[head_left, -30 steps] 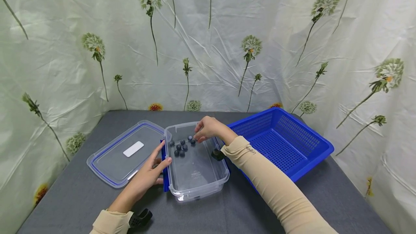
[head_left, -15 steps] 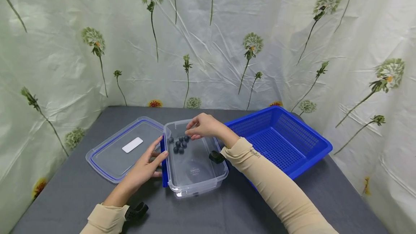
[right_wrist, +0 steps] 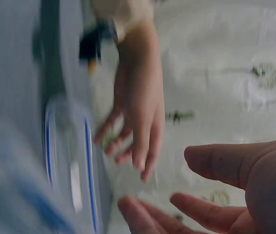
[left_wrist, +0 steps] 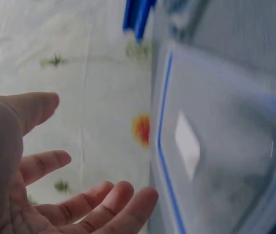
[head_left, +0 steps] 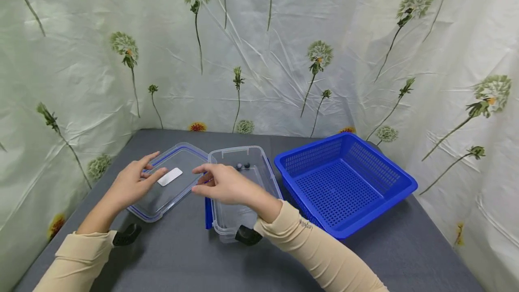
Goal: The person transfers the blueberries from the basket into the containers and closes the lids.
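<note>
A clear plastic food container (head_left: 233, 220) stands mid-table, a blue clip hanging on its left side. Two blueberries (head_left: 243, 166) show inside it; my right forearm and hand cover part of the interior. My right hand (head_left: 227, 184) hovers over its left edge with bent, parted fingers and nothing in them. Left of the container lies the clear lid (head_left: 166, 197) with a blue seal and a white label (head_left: 170, 176). Above this lid my left hand (head_left: 129, 181) is raised, fingers spread and holding nothing. In the right wrist view both hands appear apart, the left hand (right_wrist: 140, 102) farther off.
A blue perforated basket (head_left: 405, 184) sits to the right of the container, close to its right side. Grey cloth (head_left: 182, 260) covers the table. A pale curtain (head_left: 275, 80) with printed dandelions hangs behind and along both sides.
My left hand has let go of the container's left side and moved left over the lid. My right hand has come out from above the blueberries, moving left and nearer.
</note>
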Motion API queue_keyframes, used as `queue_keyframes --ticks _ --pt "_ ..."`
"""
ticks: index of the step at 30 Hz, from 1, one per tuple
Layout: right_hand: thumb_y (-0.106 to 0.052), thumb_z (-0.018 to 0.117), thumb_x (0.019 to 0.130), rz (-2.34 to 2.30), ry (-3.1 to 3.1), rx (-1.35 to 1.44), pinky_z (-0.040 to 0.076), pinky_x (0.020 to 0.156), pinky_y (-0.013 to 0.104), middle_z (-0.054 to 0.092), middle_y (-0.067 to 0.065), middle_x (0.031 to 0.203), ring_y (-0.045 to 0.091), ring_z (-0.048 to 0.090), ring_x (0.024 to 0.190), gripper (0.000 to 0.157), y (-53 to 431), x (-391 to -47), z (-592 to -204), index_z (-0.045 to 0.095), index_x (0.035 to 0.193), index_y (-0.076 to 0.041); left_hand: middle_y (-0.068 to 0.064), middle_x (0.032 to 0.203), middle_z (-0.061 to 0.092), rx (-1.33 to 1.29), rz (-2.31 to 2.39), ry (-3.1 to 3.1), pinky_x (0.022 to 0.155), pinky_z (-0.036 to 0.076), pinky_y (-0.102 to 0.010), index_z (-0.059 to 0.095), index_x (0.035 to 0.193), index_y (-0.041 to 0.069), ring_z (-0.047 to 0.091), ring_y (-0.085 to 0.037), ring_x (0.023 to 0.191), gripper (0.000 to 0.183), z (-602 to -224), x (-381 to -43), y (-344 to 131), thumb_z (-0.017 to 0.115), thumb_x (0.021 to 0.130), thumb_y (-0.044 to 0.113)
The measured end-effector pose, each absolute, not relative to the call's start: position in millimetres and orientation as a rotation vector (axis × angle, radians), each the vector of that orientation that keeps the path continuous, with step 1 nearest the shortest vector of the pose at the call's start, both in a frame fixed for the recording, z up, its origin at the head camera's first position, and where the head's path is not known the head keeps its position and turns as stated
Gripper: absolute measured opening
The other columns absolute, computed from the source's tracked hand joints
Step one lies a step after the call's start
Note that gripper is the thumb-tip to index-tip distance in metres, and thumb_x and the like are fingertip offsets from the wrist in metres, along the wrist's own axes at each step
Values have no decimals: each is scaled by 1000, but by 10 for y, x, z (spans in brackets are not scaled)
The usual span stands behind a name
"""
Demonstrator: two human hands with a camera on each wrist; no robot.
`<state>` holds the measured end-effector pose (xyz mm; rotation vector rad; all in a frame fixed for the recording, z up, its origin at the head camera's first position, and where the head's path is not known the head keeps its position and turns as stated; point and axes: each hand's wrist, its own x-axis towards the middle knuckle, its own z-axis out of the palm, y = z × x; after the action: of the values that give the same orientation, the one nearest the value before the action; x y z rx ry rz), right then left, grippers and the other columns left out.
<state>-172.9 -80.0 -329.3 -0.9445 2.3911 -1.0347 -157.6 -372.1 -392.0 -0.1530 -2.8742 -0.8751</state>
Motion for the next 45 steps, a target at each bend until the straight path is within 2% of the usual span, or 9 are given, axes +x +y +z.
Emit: queue_keyframes --ticks 5,8,12,15,17,20,32,39,45 --pt "-33 70 106 -1085 2273 -928 55 106 20 64 6 152 13 66 135 61 -996 -1367 -3486 47 161 -22 -45 134 55 -107 -735 -2950 88 57 -68 35 162 -5 66 -58 114 70 -3914 -1644 -4103 55 112 39" --pt "-36 71 105 -1035 2289 -967 57 93 18 75 4 125 8 71 117 69 -1144 -1238 -3590 41 165 -22 -46 134 54 -91 -678 -2999 86 57 -67 36 160 -7 64 -59 114 67 -3931 -1687 -4298 55 113 37" --pt "-37 73 103 -994 2342 -966 52 79 17 63 0 95 3 63 88 79 -1357 -1134 -3750 33 168 -20 -47 132 56 -87 -612 -3051 85 56 -68 40 156 -10 64 -60 113 62 -4001 -1757 -4475 58 111 28" --pt "-39 75 100 -1018 2372 -826 56 101 27 62 1 139 6 63 122 84 -1494 -1058 -3893 30 169 -25 -46 131 58 -97 -576 -3079 84 55 -69 43 154 -10 64 -60 112 57 -4073 -1809 -4539 61 107 17" --pt "-41 77 98 -1057 2393 -702 52 116 40 45 8 166 17 50 148 86 -1569 -1029 -3983 29 169 -29 -45 130 60 -108 -562 -3091 83 56 -67 44 154 -9 65 -59 111 56 -4112 -1843 -4562 60 104 10" --pt "-41 78 96 -1129 2398 -561 45 124 50 32 16 175 29 37 160 88 -1656 -1023 -4091 30 169 -29 -43 127 62 -129 -548 -3086 81 56 -65 48 151 -8 66 -56 109 56 -4139 -1875 -4589 56 97 0" --pt "-28 79 94 -1380 2438 -487 46 123 36 47 13 166 24 51 150 80 -1801 -1180 -4298 42 164 -14 -37 121 69 -143 -581 -3086 68 50 -37 52 148 -8 71 -51 104 65 -4236 -1903 -4735 50 82 -12" --pt "-22 78 94 -1535 2371 -383 55 102 25 61 13 146 16 69 123 77 -1830 -1240 -4353 44 163 -10 -38 115 70 -173 -567 -3076 68 47 -37 55 144 -9 70 -47 96 66 -4254 -1865 -4806 50 78 -12" --pt "-15 79 92 -1649 2313 -319 54 98 18 60 11 144 12 73 117 77 -1843 -1252 -4405 46 161 -5 -9 83 60 -232 -627 -3097 57 35 -27 56 144 -10 45 -15 65 70 -4239 -1780 -4835 47 75 -14"
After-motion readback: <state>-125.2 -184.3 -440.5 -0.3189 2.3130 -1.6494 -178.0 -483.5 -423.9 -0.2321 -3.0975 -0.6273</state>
